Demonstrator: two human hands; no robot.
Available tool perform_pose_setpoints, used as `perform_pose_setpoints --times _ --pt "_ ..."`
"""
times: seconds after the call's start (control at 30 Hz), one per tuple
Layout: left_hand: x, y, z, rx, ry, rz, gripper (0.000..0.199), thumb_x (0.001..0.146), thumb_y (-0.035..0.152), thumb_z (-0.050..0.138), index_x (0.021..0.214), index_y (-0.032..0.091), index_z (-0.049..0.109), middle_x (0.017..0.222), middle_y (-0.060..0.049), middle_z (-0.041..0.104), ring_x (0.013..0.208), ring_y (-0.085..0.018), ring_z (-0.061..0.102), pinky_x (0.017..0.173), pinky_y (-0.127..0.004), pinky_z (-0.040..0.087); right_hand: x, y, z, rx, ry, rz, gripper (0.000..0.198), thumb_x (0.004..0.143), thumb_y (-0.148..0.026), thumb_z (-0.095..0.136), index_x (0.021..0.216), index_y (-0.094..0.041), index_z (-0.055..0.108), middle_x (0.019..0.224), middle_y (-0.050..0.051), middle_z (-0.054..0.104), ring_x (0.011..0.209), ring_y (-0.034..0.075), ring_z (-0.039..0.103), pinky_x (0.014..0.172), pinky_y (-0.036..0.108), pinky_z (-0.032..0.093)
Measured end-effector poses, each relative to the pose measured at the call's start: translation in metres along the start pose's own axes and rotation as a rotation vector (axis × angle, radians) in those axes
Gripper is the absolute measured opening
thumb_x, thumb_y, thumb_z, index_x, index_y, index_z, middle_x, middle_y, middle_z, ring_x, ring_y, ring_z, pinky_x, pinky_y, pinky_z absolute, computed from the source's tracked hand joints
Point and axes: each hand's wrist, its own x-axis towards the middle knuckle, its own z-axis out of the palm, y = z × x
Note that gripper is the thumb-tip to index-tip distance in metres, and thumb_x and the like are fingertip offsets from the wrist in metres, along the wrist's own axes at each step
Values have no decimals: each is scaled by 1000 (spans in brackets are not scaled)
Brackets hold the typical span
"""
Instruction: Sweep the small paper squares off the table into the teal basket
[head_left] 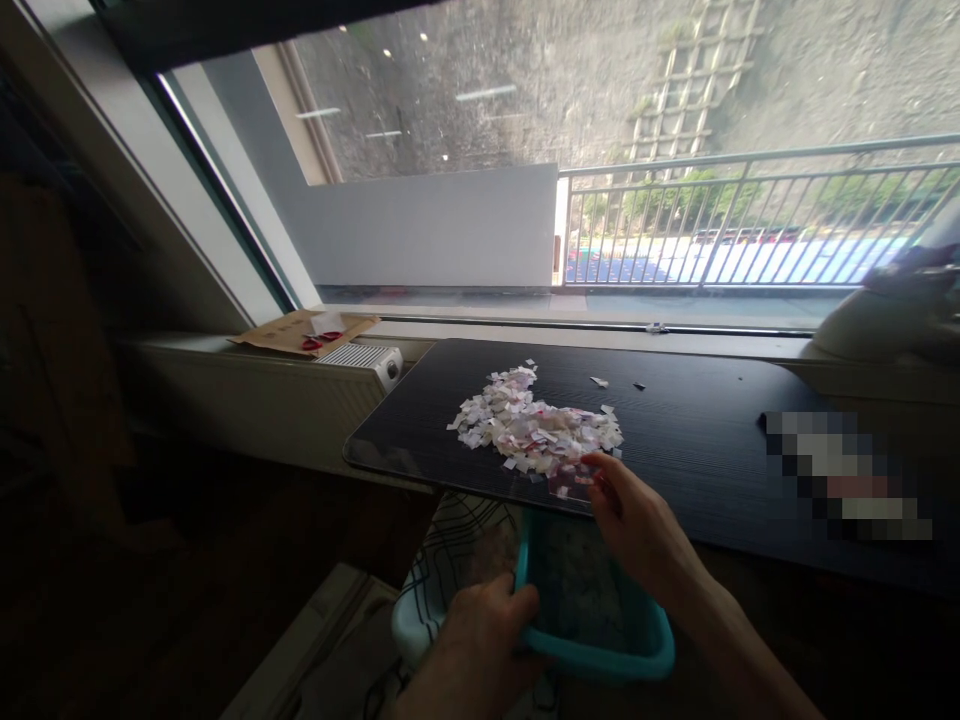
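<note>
A heap of small torn paper scraps [525,425] lies on the dark tabletop [675,440], near its front edge. My left hand [487,625] is closed around the left rim of a teal plastic bin [630,665], held below that edge. Pale scraps show dimly inside the bin. At the near side of the heap, my right hand [626,510] pinches a thin, see-through card-like piece [571,480]. The card stands against the table's edge, touching the closest scraps, above the bin's opening.
Two stray scraps [598,382] rest farther back. A blurred-out object [847,480] lies at the table's right. Red-handled scissors [321,341] sit on brown cardboard [274,332] above a radiator [262,395]. A window ledge [480,330] runs behind.
</note>
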Motion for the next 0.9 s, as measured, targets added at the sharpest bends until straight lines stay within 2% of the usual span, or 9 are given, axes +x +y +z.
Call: perform_pose_setpoints --times 0.2,0.33,0.5,0.67,0.9 --pt "3 15 -2 12 -54 73 16 72 27 69 79 23 55 80 2 56 72 -17 58 59 -24 38 -7 7 -11 -59 33 35 33 87 -24 39 117 -19 53 92 6 65 74 16 62 66 26 48" --pt "7 26 -10 11 -137 93 16 73 28 69 82 23 57 86 0 58 78 -20 59 62 -25 42 -1 7 -9 -38 60 22 34 88 -25 39 119 -18 52 94 7 65 75 16 61 67 26 48" --pt "13 39 -20 4 -257 146 16 76 27 66 89 22 60 96 -4 61 82 -23 61 66 -27 45 16 -4 3 -11 -19 -102 33 89 -22 37 117 -16 52 100 10 64 80 17 61 71 28 48" --pt "17 50 -25 75 -263 152 18 78 28 66 93 20 62 95 -7 62 81 -27 62 68 -33 47 23 -9 -1 -29 -104 -138 32 89 -19 36 116 -18 52 102 9 65 79 17 62 67 27 47" --pt "19 65 -30 177 -316 139 23 81 32 65 99 19 63 94 -9 63 81 -31 63 68 -38 48 32 -17 -4 -58 -187 -190 34 89 -16 34 119 -17 50 112 11 62 87 18 62 71 28 46"
